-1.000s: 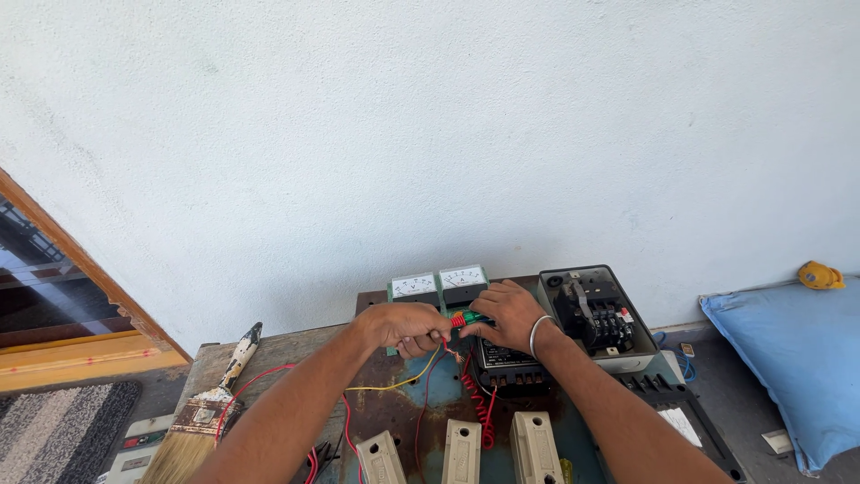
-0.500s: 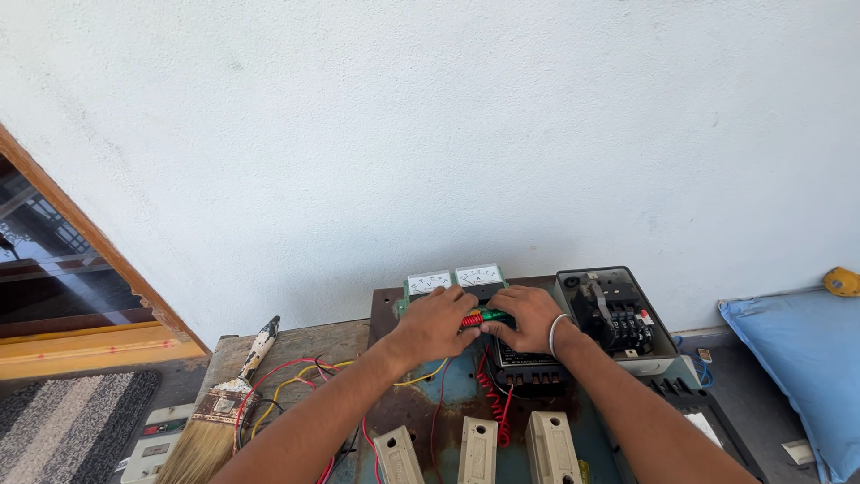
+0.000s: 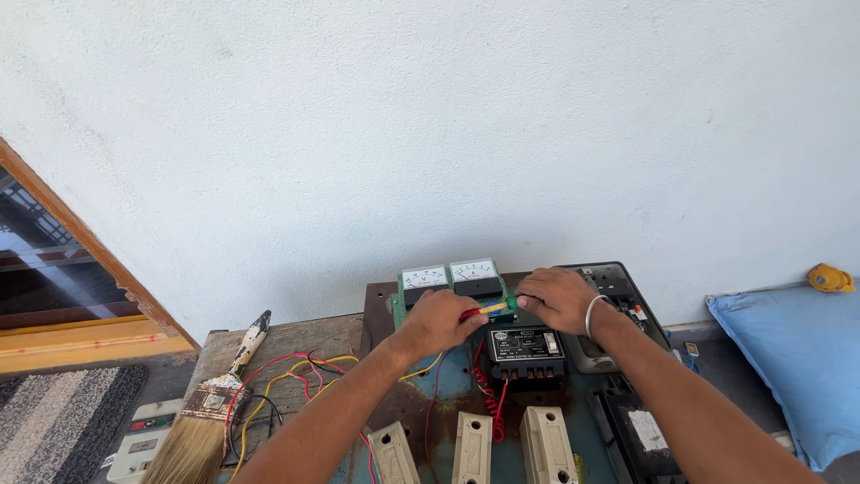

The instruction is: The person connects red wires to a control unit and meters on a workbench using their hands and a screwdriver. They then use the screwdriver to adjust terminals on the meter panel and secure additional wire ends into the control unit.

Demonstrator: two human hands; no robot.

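Note:
My left hand (image 3: 441, 321) and my right hand (image 3: 557, 298) meet over a rusty blue panel (image 3: 448, 394). Between them they pinch a short bundle of wire ends (image 3: 490, 308), red, yellow and green. Two small white-faced meters (image 3: 451, 277) stand just behind my hands. A black relay box (image 3: 527, 350) with a row of terminals sits right under my right hand, a red coiled wire (image 3: 488, 394) hanging beside it. A metal bangle is on my right wrist.
Three cream fuse holders (image 3: 472, 445) line the panel's near edge. Loose red, yellow and black wires (image 3: 287, 385) and a paintbrush (image 3: 210, 403) lie on the wooden board at left. A black switch enclosure (image 3: 618, 296) is at right, a blue cushion (image 3: 793, 358) beyond it.
The view has shifted slightly. My hands stay together on the wire ends, drawn a little apart so the coloured ends show between them.

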